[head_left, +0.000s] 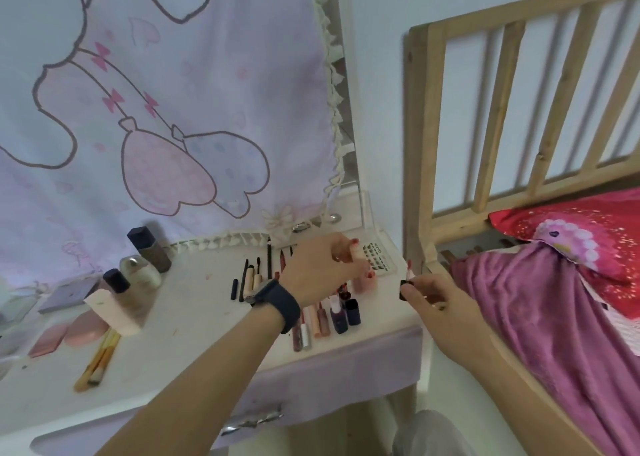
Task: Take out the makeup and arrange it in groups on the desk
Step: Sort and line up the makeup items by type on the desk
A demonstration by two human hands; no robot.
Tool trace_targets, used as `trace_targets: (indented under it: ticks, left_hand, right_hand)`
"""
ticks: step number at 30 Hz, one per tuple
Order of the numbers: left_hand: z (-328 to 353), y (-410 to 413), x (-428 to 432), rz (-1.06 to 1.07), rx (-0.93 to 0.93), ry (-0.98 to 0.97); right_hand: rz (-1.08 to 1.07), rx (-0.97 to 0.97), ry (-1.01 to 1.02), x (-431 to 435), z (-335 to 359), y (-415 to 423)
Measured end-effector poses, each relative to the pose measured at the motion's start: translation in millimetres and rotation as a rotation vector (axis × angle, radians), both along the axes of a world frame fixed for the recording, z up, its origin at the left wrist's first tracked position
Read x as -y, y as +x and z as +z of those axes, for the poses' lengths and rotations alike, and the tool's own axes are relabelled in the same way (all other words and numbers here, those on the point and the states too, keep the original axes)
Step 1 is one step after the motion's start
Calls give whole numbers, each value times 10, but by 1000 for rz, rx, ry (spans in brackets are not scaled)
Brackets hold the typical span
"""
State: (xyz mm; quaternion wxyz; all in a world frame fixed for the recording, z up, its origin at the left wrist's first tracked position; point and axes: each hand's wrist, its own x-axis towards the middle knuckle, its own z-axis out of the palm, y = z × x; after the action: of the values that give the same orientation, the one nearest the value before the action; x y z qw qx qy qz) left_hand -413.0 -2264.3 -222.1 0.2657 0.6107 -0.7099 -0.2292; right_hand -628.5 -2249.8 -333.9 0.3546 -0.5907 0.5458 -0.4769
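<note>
My white desk (194, 324) carries lip tubes (311, 320) under my left hand (322, 268), dark pencils (249, 279) just left of it, then bottles (138, 272), pink compacts (74, 331) and brushes (98, 362) farther left.

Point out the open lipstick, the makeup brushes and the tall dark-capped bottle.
open lipstick (410, 275): head view, on the tube just below the red tip.
makeup brushes (100, 357): head view, midway along the orange handles.
dark-capped bottle (156, 258): head view, on its brown body.
</note>
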Motion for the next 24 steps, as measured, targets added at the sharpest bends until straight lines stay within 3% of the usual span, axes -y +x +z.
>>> trace_targets:
  ticks: [4, 11, 24]
  left_hand:
    - [-117, -132, 76, 34, 311, -23]
    - [-215, -257, 144, 46, 592, -46]
    - [-362, -427, 166, 82, 679, -41]
  right_hand:
    - [2, -135, 0, 75, -4, 63]
    - [-25, -447, -73, 145, -55, 183]
    - [-66, -544, -161, 204, -230, 247]
